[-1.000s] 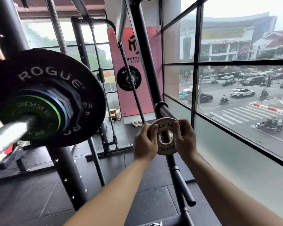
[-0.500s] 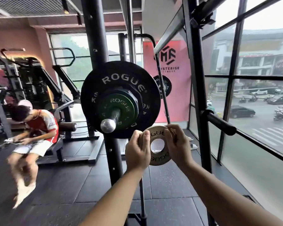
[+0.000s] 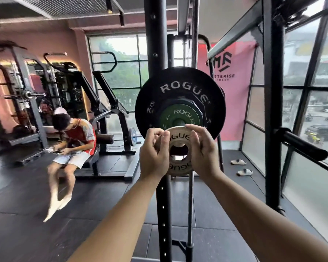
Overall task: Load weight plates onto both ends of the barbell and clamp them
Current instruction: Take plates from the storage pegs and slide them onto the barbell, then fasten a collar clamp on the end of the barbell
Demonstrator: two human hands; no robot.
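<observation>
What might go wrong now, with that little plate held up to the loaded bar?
The small plate is held only at its rim, by the left hand and the right hand; it may slip and drop to the floor. Its hole sits below the centre of the green plate, so it may knock rather than slide on. The fingers curl over the rim and could get pinched against the green plate.

small plate has risen before the green plate.
</observation>
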